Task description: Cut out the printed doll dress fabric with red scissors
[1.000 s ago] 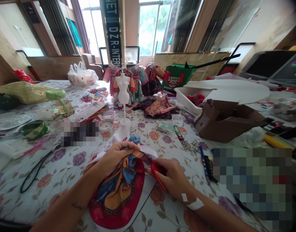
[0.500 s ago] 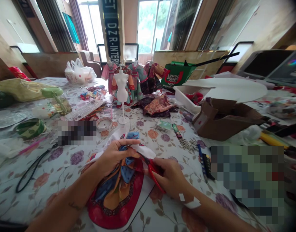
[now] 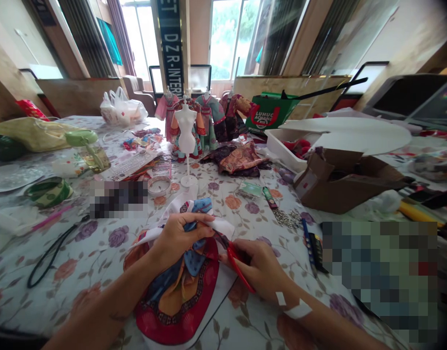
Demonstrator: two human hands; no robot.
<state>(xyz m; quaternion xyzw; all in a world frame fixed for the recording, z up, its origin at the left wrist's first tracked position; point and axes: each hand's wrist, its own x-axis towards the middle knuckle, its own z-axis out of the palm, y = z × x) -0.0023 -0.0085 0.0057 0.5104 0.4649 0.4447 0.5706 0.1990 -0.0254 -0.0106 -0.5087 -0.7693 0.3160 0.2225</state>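
My left hand [image 3: 183,236] pinches a gathered part of a patterned fabric piece [image 3: 188,291], blue and orange with a red border and a white edge. The rest of the fabric hangs in folds below that hand and spreads on the table. In my right hand [image 3: 258,265] are red-handled scissors [image 3: 240,265], fingers in the loops. The dark blades point up and left, at the white edge of the fabric beside my left fingertips. Whether the blades are cutting through it I cannot tell.
A small white dress form [image 3: 186,127] stands beyond my hands, with dressed doll forms [image 3: 207,116] behind it. At right are a cardboard box [image 3: 349,182] and a white tray [image 3: 281,146]. A tape roll [image 3: 159,184], dark looped cord [image 3: 50,255] and bottle [image 3: 92,150] lie left.
The scissors and my right hand have shifted slightly right in the picture, as has the whole scene a little. Both hands keep their hold.
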